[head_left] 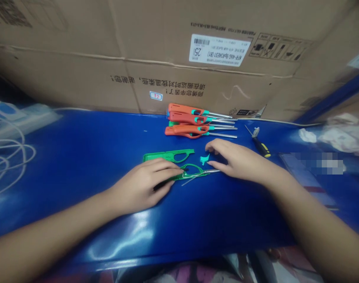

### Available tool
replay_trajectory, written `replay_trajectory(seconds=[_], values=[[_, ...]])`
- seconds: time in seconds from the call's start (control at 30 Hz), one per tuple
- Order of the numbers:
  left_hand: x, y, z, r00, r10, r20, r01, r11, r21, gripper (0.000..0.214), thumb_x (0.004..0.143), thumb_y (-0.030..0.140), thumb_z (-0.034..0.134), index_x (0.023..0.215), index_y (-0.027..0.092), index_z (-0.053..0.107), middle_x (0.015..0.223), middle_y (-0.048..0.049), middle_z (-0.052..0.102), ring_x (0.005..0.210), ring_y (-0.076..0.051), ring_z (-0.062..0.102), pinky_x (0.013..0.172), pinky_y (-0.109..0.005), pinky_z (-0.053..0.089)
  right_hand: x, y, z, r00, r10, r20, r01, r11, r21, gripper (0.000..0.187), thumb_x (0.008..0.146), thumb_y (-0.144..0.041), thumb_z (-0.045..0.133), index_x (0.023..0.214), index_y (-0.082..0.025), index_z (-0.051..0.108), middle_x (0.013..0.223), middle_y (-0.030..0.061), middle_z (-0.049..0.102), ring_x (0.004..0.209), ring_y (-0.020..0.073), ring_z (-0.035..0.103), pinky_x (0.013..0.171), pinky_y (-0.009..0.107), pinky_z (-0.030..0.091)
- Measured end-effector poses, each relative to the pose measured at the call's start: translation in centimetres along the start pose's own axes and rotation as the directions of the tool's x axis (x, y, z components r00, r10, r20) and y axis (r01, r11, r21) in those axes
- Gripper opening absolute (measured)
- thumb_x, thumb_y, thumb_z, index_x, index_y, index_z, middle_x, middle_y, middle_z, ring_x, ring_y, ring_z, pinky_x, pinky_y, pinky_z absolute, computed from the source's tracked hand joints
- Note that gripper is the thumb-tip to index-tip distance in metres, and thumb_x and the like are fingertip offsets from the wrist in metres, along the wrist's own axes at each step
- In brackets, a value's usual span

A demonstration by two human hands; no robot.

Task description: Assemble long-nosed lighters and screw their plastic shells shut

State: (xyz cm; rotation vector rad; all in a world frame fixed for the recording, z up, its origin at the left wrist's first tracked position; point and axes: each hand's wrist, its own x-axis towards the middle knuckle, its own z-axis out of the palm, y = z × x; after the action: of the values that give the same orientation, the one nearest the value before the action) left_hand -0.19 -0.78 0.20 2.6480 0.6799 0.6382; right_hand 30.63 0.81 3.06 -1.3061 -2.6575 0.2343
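Note:
My left hand (151, 179) is closed on the lower green lighter half (203, 173), a casing with a metal tube at its right end and a thin wire or rod across it. Most of its handle is hidden under my fingers. Just behind lies a second green casing half (167, 155) with its inner side up. My right hand (229, 159) is open, thumb and fingers apart, at the right of a small teal trigger piece (205, 159). The thumb tip is close to this piece; I cannot tell whether they touch.
Several orange long-nosed lighters (194, 118) are piled behind the hands, against a large cardboard box (88, 78). A black and yellow screwdriver (261, 147) lies to the right, near a flat packet (309, 184). White cable (14, 157) is coiled on the left of the blue table (197, 224).

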Motion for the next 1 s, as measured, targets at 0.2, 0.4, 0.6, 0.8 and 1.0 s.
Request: replay_trajectory(seconds=[0.2, 0.4, 0.6, 0.8, 1.0], values=[[-0.1, 0.3, 0.0, 0.999, -0.037, -0.007, 0.037, 0.999, -0.024, 0.036, 0.099, 0.022, 0.056, 0.135, 0.02, 0.061, 0.126, -0.0107, 0.065, 0.114, -0.021, 0.063, 0.098, -0.037, 0.055, 0.5, 0.2, 0.0, 0.998, -0.053, 0.037, 0.055, 0.997, -0.056, 0.016, 0.1, -0.03, 0.054, 0.092, -0.02, 0.063, 0.094, 0.0065, 0.066, 0.082, 0.0205, 0.063, 0.07, 0.031, 0.046], [-0.1, 0.2, 0.4, 0.998, -0.059, -0.011, 0.059, 0.998, -0.022, 0.032, 0.1, 0.025, 0.056, 0.131, 0.019, 0.063, 0.12, -0.0108, 0.065, 0.112, -0.022, 0.061, 0.098, -0.039, 0.053, 0.0, -1.6, 0.2, 0.997, -0.066, -0.046, 0.072, 0.989, 0.129, 0.008, 0.098, -0.023, 0.056, 0.097, -0.021, 0.064, 0.092, 0.0039, 0.073, 0.081, 0.018, 0.067, 0.072, 0.028, 0.047], [0.0, 0.4, 0.3, 0.997, -0.074, 0.01, 0.075, 0.996, -0.046, 0.029, 0.101, 0.024, 0.055, 0.128, 0.018, 0.064, 0.116, -0.0109, 0.065, 0.109, -0.022, 0.061, 0.097, -0.039, 0.052, 0.1, -3.5, 0.8, 0.997, -0.069, 0.035, 0.063, 0.986, 0.155, 0.011, 0.099, -0.024, 0.056, 0.098, -0.021, 0.066, 0.097, 0.0038, 0.07, 0.085, 0.0175, 0.065, 0.074, 0.029, 0.046], [0.1, 0.8, 0.1, 0.995, -0.097, 0.029, 0.098, 0.994, -0.044, 0.029, 0.101, 0.024, 0.054, 0.127, 0.017, 0.064, 0.116, -0.0114, 0.064, 0.11, -0.023, 0.06, 0.098, -0.041, 0.052, 0.6, -3.5, 1.7, 0.997, -0.063, 0.041, 0.05, 0.962, 0.267, 0.013, 0.099, -0.026, 0.057, 0.095, -0.021, 0.068, 0.096, 0.0034, 0.066, 0.082, 0.0154, 0.061, 0.072, 0.027, 0.045], [0.1, 1.4, 0.0, 0.99, -0.132, 0.056, 0.136, 0.987, -0.088, 0.032, 0.1, 0.021, 0.052, 0.13, 0.018, 0.062, 0.118, -0.0115, 0.062, 0.113, -0.024, 0.06, 0.101, -0.041, 0.053, 0.2, -4.0, 1.9, 0.979, -0.203, 0.006, 0.201, 0.973, 0.115, 0.022, 0.104, -0.028, 0.047, 0.094, -0.02, 0.066, 0.094, 0.0039, 0.065, 0.076, 0.0146, 0.059, 0.066, 0.027, 0.042]])
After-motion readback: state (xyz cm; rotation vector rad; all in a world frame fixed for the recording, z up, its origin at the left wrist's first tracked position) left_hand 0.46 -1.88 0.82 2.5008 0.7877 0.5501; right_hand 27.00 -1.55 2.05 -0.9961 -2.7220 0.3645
